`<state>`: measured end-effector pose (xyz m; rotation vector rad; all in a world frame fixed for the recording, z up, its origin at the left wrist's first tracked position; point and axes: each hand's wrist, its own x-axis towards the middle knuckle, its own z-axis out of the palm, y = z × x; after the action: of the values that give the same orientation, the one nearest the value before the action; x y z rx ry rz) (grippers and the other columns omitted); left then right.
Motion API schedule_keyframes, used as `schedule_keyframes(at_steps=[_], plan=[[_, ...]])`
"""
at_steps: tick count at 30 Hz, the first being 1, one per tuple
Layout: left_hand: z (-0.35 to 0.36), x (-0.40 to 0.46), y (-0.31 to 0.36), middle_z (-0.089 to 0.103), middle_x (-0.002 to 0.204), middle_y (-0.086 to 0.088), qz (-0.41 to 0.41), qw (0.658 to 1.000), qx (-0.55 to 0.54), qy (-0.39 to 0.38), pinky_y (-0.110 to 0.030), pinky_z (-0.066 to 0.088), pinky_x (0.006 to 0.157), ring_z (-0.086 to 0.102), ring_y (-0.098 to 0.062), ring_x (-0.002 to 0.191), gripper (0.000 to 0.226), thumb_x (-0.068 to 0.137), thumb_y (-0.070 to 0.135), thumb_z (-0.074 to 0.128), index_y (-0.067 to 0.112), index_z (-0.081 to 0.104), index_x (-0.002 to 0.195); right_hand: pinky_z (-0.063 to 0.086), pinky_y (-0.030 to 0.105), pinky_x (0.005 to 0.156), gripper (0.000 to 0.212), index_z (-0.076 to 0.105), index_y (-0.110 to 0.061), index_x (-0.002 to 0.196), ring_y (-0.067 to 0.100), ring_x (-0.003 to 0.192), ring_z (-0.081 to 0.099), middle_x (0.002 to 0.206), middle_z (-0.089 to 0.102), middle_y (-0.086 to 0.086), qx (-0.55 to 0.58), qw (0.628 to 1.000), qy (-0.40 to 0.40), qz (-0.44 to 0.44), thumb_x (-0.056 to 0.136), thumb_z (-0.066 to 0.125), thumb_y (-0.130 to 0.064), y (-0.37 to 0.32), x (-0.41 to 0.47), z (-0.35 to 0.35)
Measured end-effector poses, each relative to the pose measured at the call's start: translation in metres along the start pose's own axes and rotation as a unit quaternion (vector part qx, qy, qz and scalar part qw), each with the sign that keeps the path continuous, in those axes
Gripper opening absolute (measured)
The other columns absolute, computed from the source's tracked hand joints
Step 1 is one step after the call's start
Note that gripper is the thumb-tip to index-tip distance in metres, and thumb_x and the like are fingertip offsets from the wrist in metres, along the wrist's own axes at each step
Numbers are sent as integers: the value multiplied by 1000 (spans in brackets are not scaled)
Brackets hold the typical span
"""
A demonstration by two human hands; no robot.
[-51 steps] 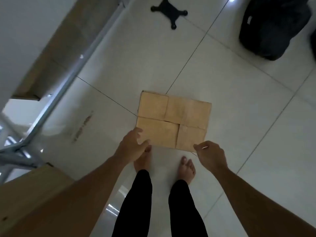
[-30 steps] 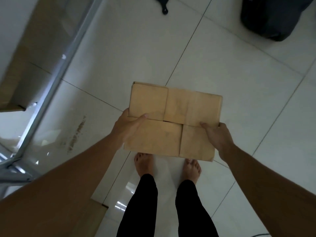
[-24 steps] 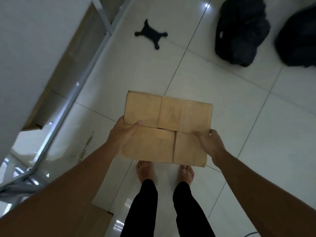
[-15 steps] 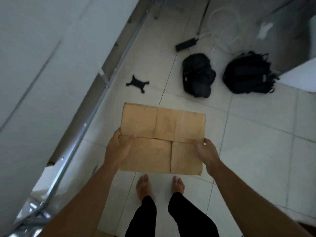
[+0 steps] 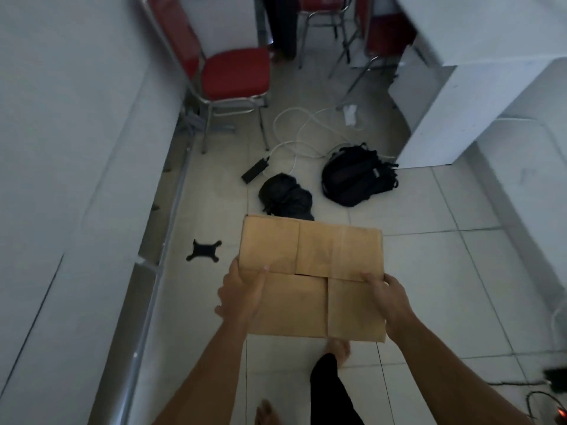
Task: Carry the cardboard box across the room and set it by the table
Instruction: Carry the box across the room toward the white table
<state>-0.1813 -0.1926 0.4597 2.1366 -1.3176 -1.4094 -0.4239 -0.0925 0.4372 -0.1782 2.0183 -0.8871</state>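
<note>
Fingers (image 5: 369,277) of the right hand (image 5: 388,299) lie over the top right of the cardboard box (image 5: 311,277), thumb on the folded flaps, the rest wrapped round its right side; the left hand (image 5: 242,294) clasps the opposite side the same way, thumb on top. Held between both hands, the box hangs level and clear of the floor, at centre frame. This looks like the carrying step, with one bare foot (image 5: 337,348) showing just below the box, and setting down not yet due. The next move calls for a steady two-sided grip and a route across the tiles toward a worktop; the white worktop (image 5: 478,50) at upper right may be the goal, though I cannot tell. In the way, just beyond the box's far edge, lies a black bag (image 5: 283,196), with a black backpack (image 5: 356,176) to its right, a white cable (image 5: 302,133) looped behind them, and a small black cross-shaped object (image 5: 203,250) to the left. A red chair (image 5: 227,72) stands at upper centre.
</note>
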Motion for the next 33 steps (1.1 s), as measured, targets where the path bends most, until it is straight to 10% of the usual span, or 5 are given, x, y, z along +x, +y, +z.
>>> schedule_keyframes(at_steps=[25,33], plan=[[355,129,379,58,150,-7,154,940,179,-246,-40,39,114,54,-32,136,68,96,41,63,26,39,159,46,46,96,76,40,-4,155,37,127,55,150,53,17,220,941,219,133,92,66,-40,-133,265,-229],[465,176,507,60,148,-4,195,891,287,-292,-57,33,119,52,-35,139,74,90,53,63,33,40,158,49,51,103,74,44,-4,154,37,127,57,149,56,17,304,896,276,169,93,65,-41,-184,351,-280]])
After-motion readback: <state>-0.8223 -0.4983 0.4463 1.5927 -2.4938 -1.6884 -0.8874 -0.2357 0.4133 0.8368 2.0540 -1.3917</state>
